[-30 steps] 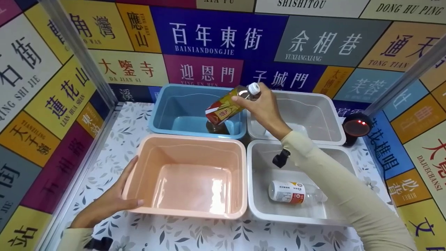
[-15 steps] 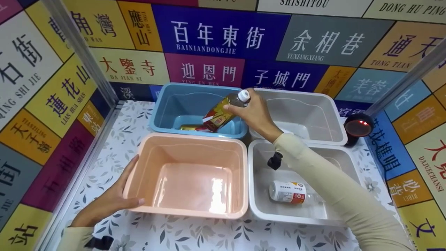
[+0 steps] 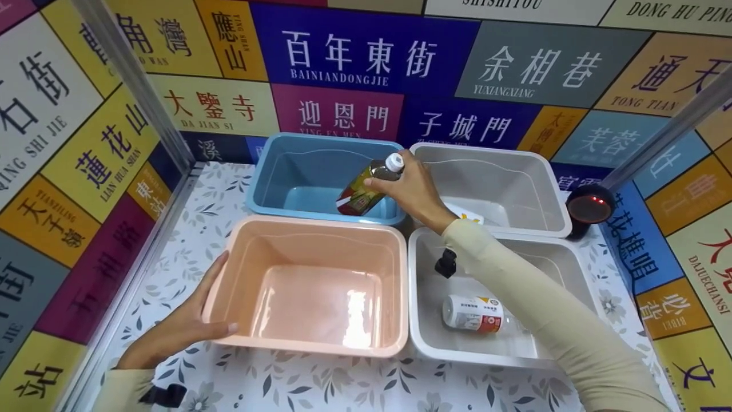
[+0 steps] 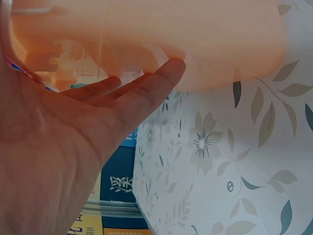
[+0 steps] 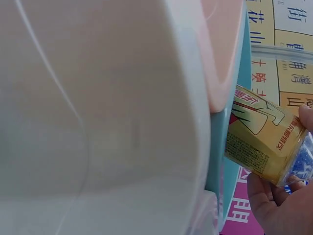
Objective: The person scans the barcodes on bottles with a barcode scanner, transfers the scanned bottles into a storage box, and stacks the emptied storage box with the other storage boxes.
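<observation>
My right hand [image 3: 420, 189] grips a drink bottle [image 3: 366, 187] near its neck. The bottle has a white cap and a yellow-and-red label, and it tilts with its base down to the left inside the blue bin [image 3: 271, 166]. In the right wrist view, thumb and fingers lie around the upper part of the bottle [image 5: 264, 134], beside its yellow label. My left hand [image 3: 177, 329] rests on the near left corner of the peach bin [image 3: 309, 225], thumb at the rim. In the left wrist view, its rather straight fingers [image 4: 146, 95] touch the bin's outer wall.
A grey bin [image 3: 503, 150] stands at the back right, holding a partly hidden white thing [image 3: 466, 214]. The near right bin [image 3: 420, 335] holds a lying clear bottle [image 3: 474, 313] with a white label. A black device [image 3: 589, 209] with red lights stands by the right wall.
My right hand has moved left and lower, carrying the drink bottle deeper into the blue bin and tilting it more upright. The left hand stays on the peach bin.
</observation>
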A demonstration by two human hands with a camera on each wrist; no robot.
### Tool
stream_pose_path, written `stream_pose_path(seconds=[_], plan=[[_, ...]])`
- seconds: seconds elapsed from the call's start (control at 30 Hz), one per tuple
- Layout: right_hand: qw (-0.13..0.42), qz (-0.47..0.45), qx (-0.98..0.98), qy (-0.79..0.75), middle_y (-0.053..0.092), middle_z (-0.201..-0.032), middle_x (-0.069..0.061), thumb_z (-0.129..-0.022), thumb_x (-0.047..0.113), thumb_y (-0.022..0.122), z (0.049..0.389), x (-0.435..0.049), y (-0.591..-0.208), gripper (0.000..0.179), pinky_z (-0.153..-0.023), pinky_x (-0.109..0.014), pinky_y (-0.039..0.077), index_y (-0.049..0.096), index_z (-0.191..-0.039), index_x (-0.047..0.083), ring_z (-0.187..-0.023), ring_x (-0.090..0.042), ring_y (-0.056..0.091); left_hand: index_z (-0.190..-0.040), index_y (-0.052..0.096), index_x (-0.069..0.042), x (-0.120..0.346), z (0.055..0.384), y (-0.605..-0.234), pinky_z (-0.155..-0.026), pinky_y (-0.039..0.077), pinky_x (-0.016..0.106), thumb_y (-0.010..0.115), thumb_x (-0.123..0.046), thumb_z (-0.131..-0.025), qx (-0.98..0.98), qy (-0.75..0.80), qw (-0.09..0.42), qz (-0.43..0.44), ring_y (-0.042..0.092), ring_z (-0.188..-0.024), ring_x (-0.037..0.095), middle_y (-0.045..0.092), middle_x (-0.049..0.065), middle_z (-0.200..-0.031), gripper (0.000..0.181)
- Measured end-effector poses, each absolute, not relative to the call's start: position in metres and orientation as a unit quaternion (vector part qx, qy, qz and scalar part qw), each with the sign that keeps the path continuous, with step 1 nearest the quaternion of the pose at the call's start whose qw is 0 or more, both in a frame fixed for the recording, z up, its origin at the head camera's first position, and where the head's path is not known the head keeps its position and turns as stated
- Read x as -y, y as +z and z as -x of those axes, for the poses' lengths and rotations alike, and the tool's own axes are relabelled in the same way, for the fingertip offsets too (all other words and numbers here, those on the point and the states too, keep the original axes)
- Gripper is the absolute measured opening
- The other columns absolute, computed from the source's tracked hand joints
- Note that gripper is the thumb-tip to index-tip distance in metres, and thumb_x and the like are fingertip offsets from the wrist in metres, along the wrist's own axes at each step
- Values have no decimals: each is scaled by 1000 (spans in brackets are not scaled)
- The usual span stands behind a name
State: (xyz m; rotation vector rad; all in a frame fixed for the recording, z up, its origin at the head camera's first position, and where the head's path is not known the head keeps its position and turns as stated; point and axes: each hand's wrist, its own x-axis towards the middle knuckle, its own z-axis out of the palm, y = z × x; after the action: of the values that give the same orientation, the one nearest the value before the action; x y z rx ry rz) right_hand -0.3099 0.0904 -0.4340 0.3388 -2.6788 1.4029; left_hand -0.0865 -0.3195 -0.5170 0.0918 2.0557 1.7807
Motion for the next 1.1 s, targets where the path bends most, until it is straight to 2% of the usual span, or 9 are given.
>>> stream_pose_path(seconds=[0.3,0.5,0.77,1.1], plan=[[43,-102,884,455,68,-102,-1,-72,48,89,312,-90,-440,65,-82,-32,51,58,-115,10,-92,-14,62,-155,2,-59,319,88,-516,-91,53,46,78,-11,-83,-731,648,211,-35,47,-123,47,17,9,-164,116],[16,-100,882,461,66,-103,-1,-74,45,89,312,-87,-445,64,-85,-32,51,57,-118,11,-95,-16,62,-156,1,-58,319,87,-517,-95,51,45,77,-12,-83,-731,647,213,-38,46,-127,45,11,5,-167,115],[11,-103,886,452,64,-102,-1,-74,44,89,313,-84,-452,61,-86,-33,50,56,-115,13,-94,-17,60,-156,0,-57,318,88,-517,-96,51,45,77,-13,-84,-733,646,210,-43,46,-128,46,7,5,-168,114],[4,-108,890,442,66,-109,-5,-74,44,88,313,-77,-454,72,-89,-34,50,55,-126,7,-100,-21,61,-156,1,-57,319,87,-516,-92,53,44,77,-13,-85,-736,642,212,-39,46,-128,45,7,3,-167,113]])
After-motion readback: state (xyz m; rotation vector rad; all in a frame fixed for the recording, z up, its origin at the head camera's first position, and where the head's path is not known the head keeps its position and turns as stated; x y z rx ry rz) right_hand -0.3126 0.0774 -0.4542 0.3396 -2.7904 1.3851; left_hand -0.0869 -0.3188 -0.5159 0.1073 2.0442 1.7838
